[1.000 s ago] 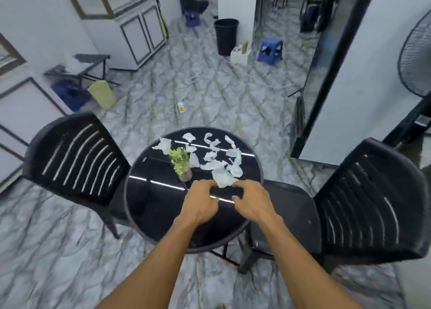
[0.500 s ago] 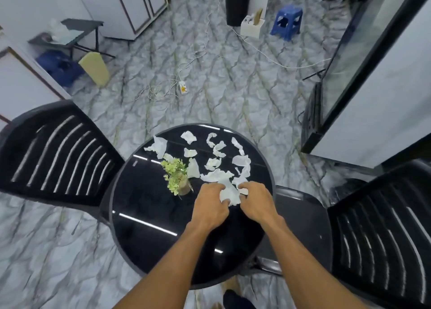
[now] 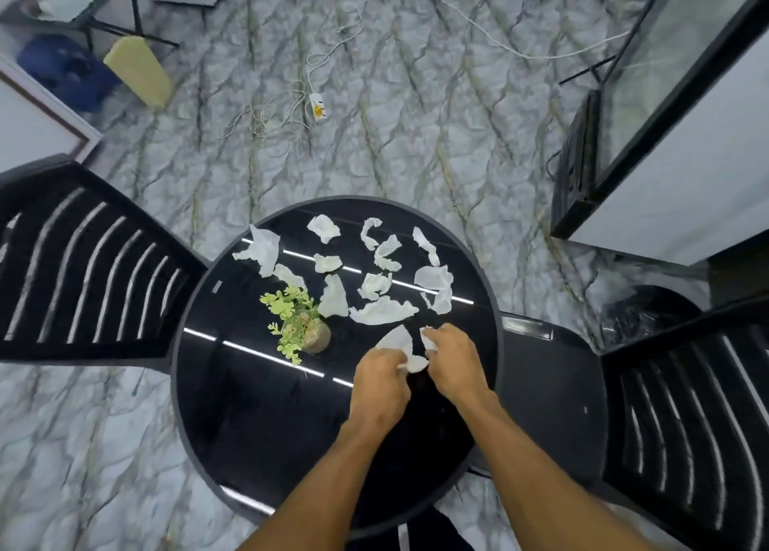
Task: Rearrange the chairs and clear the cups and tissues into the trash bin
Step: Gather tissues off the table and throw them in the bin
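Both hands — left hand (image 3: pixel 380 377), right hand (image 3: pixel 451 361) — pinching tissue piece (image 3: pixel 401 348), round table (image 3: pixel 249 425)

- I see torn white tissue scraps (image 3: pixel 383 311) scattered flat just beyond my hands, and one piece (image 3: pixel 397 344) pinched between both.
- Two black slatted chairs, one (image 3: pixel 83 267) far left of my hands, one (image 3: pixel 686 417) right.

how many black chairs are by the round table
2. One black chair stands at the round table's left side, the other black chair at its right, seat against the rim. Others may be out of frame.
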A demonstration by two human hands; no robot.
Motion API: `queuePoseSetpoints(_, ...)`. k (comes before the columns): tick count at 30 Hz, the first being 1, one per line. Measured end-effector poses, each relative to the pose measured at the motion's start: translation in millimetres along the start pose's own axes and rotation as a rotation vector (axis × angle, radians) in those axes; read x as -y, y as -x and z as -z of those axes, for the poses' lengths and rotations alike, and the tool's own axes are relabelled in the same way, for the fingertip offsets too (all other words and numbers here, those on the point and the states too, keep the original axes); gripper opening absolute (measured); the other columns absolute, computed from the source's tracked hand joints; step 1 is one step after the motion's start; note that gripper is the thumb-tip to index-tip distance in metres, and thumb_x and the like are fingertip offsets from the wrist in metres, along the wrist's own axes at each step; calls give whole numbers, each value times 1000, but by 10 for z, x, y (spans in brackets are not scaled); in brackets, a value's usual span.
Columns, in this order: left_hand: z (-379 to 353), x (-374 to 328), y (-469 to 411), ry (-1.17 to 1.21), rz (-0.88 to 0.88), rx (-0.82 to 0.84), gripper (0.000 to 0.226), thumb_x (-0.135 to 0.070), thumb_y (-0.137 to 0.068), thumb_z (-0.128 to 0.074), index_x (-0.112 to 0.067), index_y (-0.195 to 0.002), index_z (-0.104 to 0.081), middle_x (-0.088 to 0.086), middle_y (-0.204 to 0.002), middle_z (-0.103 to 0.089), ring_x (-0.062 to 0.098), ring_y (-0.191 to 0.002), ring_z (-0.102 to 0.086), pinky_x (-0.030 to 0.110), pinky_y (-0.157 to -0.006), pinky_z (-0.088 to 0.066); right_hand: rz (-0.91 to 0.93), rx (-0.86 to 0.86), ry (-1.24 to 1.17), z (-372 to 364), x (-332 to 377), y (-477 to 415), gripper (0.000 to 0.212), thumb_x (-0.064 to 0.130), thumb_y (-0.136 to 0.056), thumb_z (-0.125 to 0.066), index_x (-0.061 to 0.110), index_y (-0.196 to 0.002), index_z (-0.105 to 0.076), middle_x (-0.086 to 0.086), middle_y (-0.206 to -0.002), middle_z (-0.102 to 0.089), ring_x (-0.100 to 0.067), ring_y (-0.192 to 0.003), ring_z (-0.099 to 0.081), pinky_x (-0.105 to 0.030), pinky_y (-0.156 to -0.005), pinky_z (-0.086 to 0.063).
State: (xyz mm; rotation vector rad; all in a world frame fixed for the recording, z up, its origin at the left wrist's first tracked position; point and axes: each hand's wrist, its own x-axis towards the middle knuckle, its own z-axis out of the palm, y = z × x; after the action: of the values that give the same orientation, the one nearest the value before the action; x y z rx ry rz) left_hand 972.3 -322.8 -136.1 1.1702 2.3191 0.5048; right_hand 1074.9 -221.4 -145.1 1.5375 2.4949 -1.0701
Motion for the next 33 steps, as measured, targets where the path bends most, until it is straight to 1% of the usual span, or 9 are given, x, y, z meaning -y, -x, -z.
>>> queuePoseSetpoints(4,243,-35,-265,223,57,-96,43,-4,-86,-62,-14,-128,-63,-2,-113,-65,14,-107,-58,29,-98,-48,-85,1,-75,-4,27,-27,16,2,-86,-57,11,-86,-69,0,-80,-60,-25,-78,-62,-38,-69,-56)
queuePoseSetpoints(7,277,-5,-531,167,56,-9,57,-1,-88,-62,-12,-142,-49,-1,-140,-48,18,-126,-49,30,-106,-43,-90,-109,-115,92,71,-75,18,10,-87,-60,20,-88,-75,5,-85,-59,-16,-82,-61,-28,-69,-50)
queuePoseSetpoints(12,159,87,-599,-161,25,121,16,1,-81,-53,-12,-85,-59,1,-87,-61,26,-82,-60,35,-69,-48,22,-195,-1,280,110,-321,18,15,-87,-64,20,-99,-76,9,-122,-55,-14,-111,-50,-28,-85,-47)
queuePoseSetpoints(15,219,61,-546,-261,14,145,15,2,-75,-52,-13,-75,-52,-1,-69,-53,25,-73,-54,35,-59,-40,41,-107,72,279,119,-526,19,9,-87,-63,14,-101,-76,6,-145,-44,-18,-125,-44,-36,-95,-48)
queuePoseSetpoints(20,391,-18,-661,-163,-130,3,13,2,-79,-55,-10,-74,-57,1,-64,-53,19,-82,-44,35,-68,-44,-13,-27,75,147,107,-622,25,-3,-81,-56,21,-74,-57,2,-92,-53,-18,-90,-55,-22,-65,-44)
queuePoseSetpoints(23,431,21,-961,-17,-107,-72,20,10,-78,-55,1,-84,-72,10,-90,-66,19,-87,-47,31,-79,-48,-18,-96,66,112,117,-593,42,-14,-71,-44,21,-50,-32,-1,-64,-40,-20,-65,-46,-22,-49,-29)
queuePoseSetpoints(26,400,52,-1148,-70,-90,-4,26,11,-78,-57,-1,-94,-75,6,-125,-55,28,-105,-53,23,-80,-45,-36,-113,17,70,109,-556,34,-18,-72,-49,13,-66,-61,-2,-68,-55,-21,-70,-53,-28,-58,-46)
queuePoseSetpoints(29,315,101,-1151,-114,-39,97,25,13,-71,-49,-4,-75,-67,6,-89,-64,26,-83,-59,36,-67,-55,-51,-146,-64,53,121,-546,49,-19,-76,-54,11,-111,-71,-3,-100,-64,-18,-92,-60,-18,-75,-49)
queuePoseSetpoints(33,420,-2,-1084,-24,-31,51,17,11,-65,-46,-5,-60,-51,5,-57,-53,20,-58,-48,43,-58,-50,-117,-215,-157,94,139,-591,44,-13,-77,-51,16,-98,-75,-5,-89,-68,-24,-85,-64,-28,-73,-55)
